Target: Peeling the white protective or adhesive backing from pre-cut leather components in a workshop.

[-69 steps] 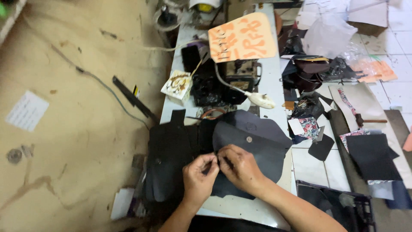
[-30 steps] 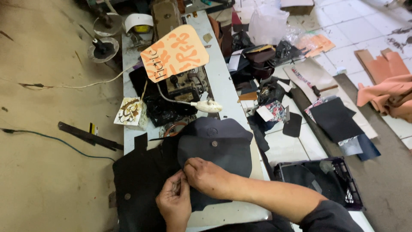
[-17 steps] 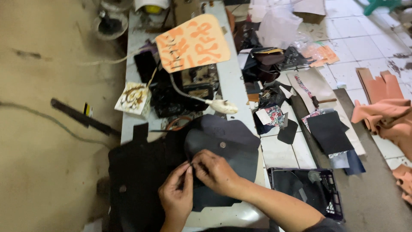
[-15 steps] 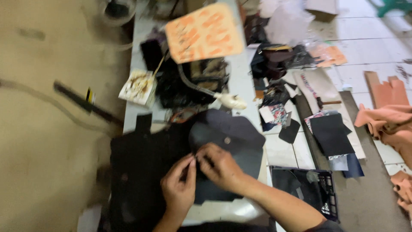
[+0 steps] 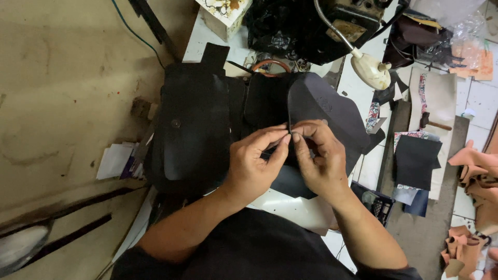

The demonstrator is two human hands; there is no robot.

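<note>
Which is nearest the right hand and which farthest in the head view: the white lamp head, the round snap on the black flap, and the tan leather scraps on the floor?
From the right hand:
1. White lamp head, up and to its right on the table.
2. Round snap, across on the left flap.
3. Tan leather scraps, far right on the floor.

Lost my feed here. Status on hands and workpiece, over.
Left hand and right hand both pinching edge of dark leather piece. Black leather stack lies left. Lamp clear above.

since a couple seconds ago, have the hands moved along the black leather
Cannot tell: the camera itself shifted. Both hands, left and right, pinch the dark leather below the lamp, as before.
</note>
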